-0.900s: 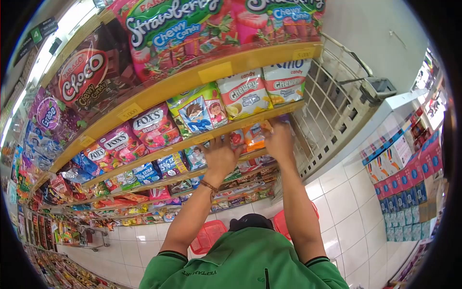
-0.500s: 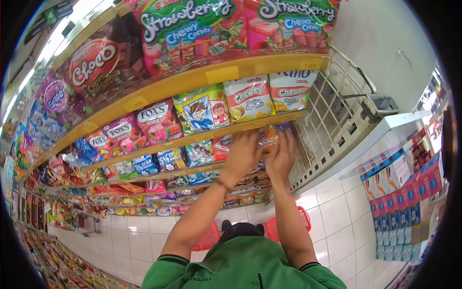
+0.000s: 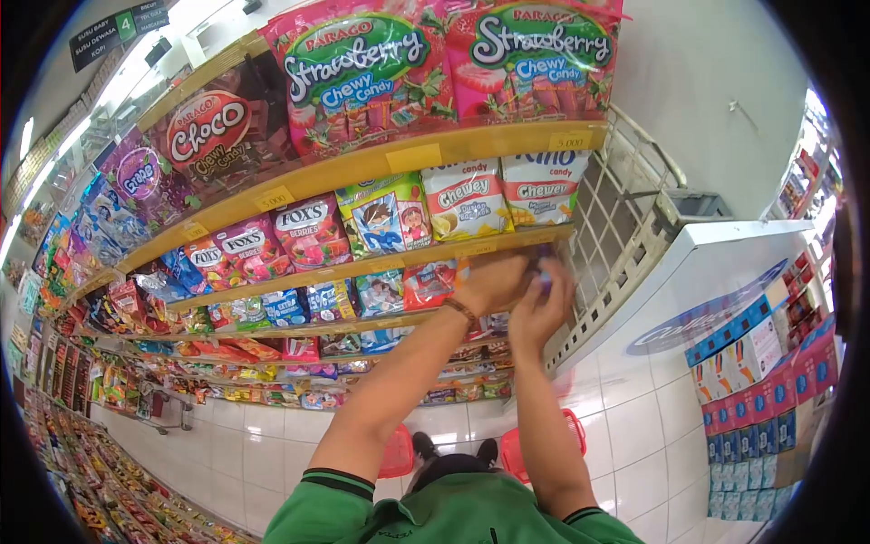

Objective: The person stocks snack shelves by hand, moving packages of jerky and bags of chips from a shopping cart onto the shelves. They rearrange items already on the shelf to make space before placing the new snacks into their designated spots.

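Note:
Both my hands reach into the third shelf at its right end, below the Kino Chewey candy bags (image 3: 541,190). My left hand (image 3: 494,281), with a band on the wrist, bends toward the right one, its fingertips blurred and partly hidden. A piece of a purple packet (image 3: 545,280) shows at the curled fingers of my right hand (image 3: 542,310). Just left of my left hand stands a red candy bag (image 3: 430,285). Beside that is a light blue-green candy bag (image 3: 381,292).
Above are Fox's candy bags (image 3: 313,231) and large Strawberry Chewy Candy bags (image 3: 362,77). A wire side rack (image 3: 603,218) borders the shelf on the right, alongside a white panel (image 3: 716,290). Red baskets (image 3: 396,453) stand on the floor by my feet.
My left hand has shifted right and turned inward toward the right hand. The right hand has moved slightly right and its fingers have curled. The view has tilted slightly.

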The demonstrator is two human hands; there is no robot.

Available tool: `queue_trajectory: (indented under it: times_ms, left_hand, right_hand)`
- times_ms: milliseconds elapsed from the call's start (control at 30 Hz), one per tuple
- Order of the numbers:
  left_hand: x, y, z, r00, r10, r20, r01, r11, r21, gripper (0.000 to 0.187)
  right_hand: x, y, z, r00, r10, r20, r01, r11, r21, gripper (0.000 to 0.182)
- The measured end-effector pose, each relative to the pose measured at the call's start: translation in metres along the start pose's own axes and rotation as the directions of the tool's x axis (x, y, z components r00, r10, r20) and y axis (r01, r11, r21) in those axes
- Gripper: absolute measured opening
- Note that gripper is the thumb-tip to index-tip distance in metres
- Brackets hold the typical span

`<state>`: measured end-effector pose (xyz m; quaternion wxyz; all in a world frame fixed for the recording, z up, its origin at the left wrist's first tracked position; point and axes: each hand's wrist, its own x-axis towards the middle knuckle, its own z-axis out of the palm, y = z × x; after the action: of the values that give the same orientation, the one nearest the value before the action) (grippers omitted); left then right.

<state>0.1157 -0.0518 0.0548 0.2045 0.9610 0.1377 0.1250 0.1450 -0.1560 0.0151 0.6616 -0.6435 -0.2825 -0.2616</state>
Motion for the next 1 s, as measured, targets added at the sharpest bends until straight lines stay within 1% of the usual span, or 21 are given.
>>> queue_trajectory:
  times_ms: [67, 100, 133, 200, 233, 300, 333, 367, 400, 433, 500, 533, 600, 700, 733, 800, 833, 900, 933, 967, 1000]
  left_hand:
    - [0.033, -0.026, 0.041, 0.977, 0.213, -0.016, -0.198, 0.93, 0.308, 0.049]
    - [0.036, -0.028, 0.047, 0.959, 0.261, -0.108, -0.215, 0.922, 0.323, 0.056]
    - [0.041, -0.026, 0.049, 0.955, 0.274, -0.111, -0.227, 0.921, 0.315, 0.056]
    - [0.049, -0.023, 0.055, 0.976, 0.191, -0.102, -0.145, 0.927, 0.345, 0.061]
    - [0.053, -0.02, 0.064, 0.975, 0.198, -0.099, -0.153, 0.926, 0.344, 0.061]
    - [0.05, -0.02, 0.078, 0.941, 0.241, -0.239, -0.082, 0.845, 0.529, 0.066]
    - [0.039, -0.016, 0.07, 0.943, 0.229, -0.24, -0.068, 0.843, 0.534, 0.066]
    - [0.029, -0.011, 0.062, 0.909, 0.285, -0.303, -0.102, 0.859, 0.502, 0.066]
    - [0.021, -0.006, 0.052, 0.866, 0.34, -0.366, -0.142, 0.869, 0.473, 0.066]
    - [0.015, -0.006, 0.044, 0.869, 0.33, -0.369, -0.128, 0.87, 0.477, 0.066]
    - [0.003, -0.012, 0.034, 0.963, 0.024, -0.267, 0.037, 0.975, 0.219, 0.069]
    - [-0.001, -0.018, 0.037, 0.962, 0.007, -0.272, 0.055, 0.974, 0.22, 0.069]
    - [-0.014, -0.034, 0.046, 0.926, 0.1, -0.364, 0.013, 0.955, 0.296, 0.065]
    - [-0.039, -0.023, 0.023, 0.893, -0.054, -0.447, 0.131, 0.981, 0.143, 0.055]
    - [-0.05, -0.027, 0.015, 0.884, -0.083, -0.46, 0.167, 0.975, 0.144, 0.055]
    - [-0.095, -0.044, -0.002, 0.693, -0.189, -0.695, 0.378, 0.917, 0.128, 0.042]
    - [-0.122, -0.056, -0.002, 0.677, -0.227, -0.7, 0.423, 0.899, 0.117, 0.042]
    - [-0.191, -0.079, 0.014, 0.522, -0.235, -0.82, 0.27, 0.957, -0.102, 0.035]
    - [-0.228, -0.085, 0.025, 0.571, -0.298, -0.765, 0.342, 0.933, -0.107, 0.034]
    - [-0.269, -0.09, 0.04, 0.618, -0.361, -0.698, 0.408, 0.907, -0.108, 0.032]
    - [-0.31, -0.103, 0.068, 0.601, -0.452, -0.659, 0.446, 0.874, -0.194, 0.032]
  right_hand:
    - [-0.024, -0.015, -0.019, 0.998, -0.016, 0.067, 0.013, 0.999, 0.032, 0.017]
    - [-0.036, -0.019, -0.029, 0.994, -0.023, 0.102, 0.021, 1.0, 0.013, 0.017]
    - [-0.05, -0.019, -0.037, 0.991, -0.003, 0.136, -0.001, 0.999, 0.032, 0.017]
    - [-0.071, -0.012, -0.052, 0.987, 0.018, 0.161, -0.025, 0.999, 0.042, 0.017]
    - [-0.08, -0.01, -0.057, 0.975, 0.011, 0.22, -0.022, 0.999, 0.045, 0.018]
    - [-0.1, -0.008, -0.066, 0.958, 0.01, 0.288, -0.029, 0.998, 0.062, 0.019]
    - [-0.108, -0.005, -0.071, 0.939, 0.058, 0.338, -0.084, 0.994, 0.064, 0.019]
    - [-0.115, -0.003, -0.075, 0.916, 0.102, 0.389, -0.137, 0.988, 0.065, 0.019]
    - [-0.123, 0.0, -0.078, 0.913, 0.098, 0.397, -0.14, 0.987, 0.077, 0.019]
    - [-0.131, 0.002, -0.083, 0.89, 0.137, 0.435, -0.172, 0.984, 0.042, 0.018]
    - [-0.143, 0.006, -0.087, 0.86, 0.18, 0.478, -0.209, 0.978, 0.008, 0.016]
    - [-0.148, 0.007, -0.085, 0.852, 0.184, 0.49, -0.226, 0.974, 0.027, 0.015]
    - [-0.158, 0.004, -0.088, 0.824, 0.174, 0.54, -0.241, 0.969, 0.056, 0.014]
    - [-0.164, 0.0, -0.084, 0.784, 0.128, 0.607, -0.222, 0.972, 0.082, 0.012]
    - [-0.169, 0.005, -0.087, 0.752, 0.109, 0.65, -0.225, 0.969, 0.098, 0.012]
    - [-0.186, 0.02, -0.102, 0.68, 0.082, 0.729, -0.247, 0.961, 0.122, 0.012]
    - [-0.194, 0.032, -0.112, 0.572, 0.13, 0.81, -0.308, 0.949, 0.065, 0.014]
    - [-0.219, 0.067, -0.14, 0.314, 0.235, 0.92, -0.421, 0.903, -0.087, 0.018]
    - [-0.241, 0.096, -0.158, 0.275, 0.239, 0.931, -0.427, 0.898, -0.105, 0.018]
    - [-0.27, 0.129, -0.18, 0.15, 0.354, 0.923, -0.493, 0.836, -0.24, 0.018]
    - [-0.3, 0.165, -0.21, 0.021, 0.458, 0.889, -0.535, 0.756, -0.377, 0.018]
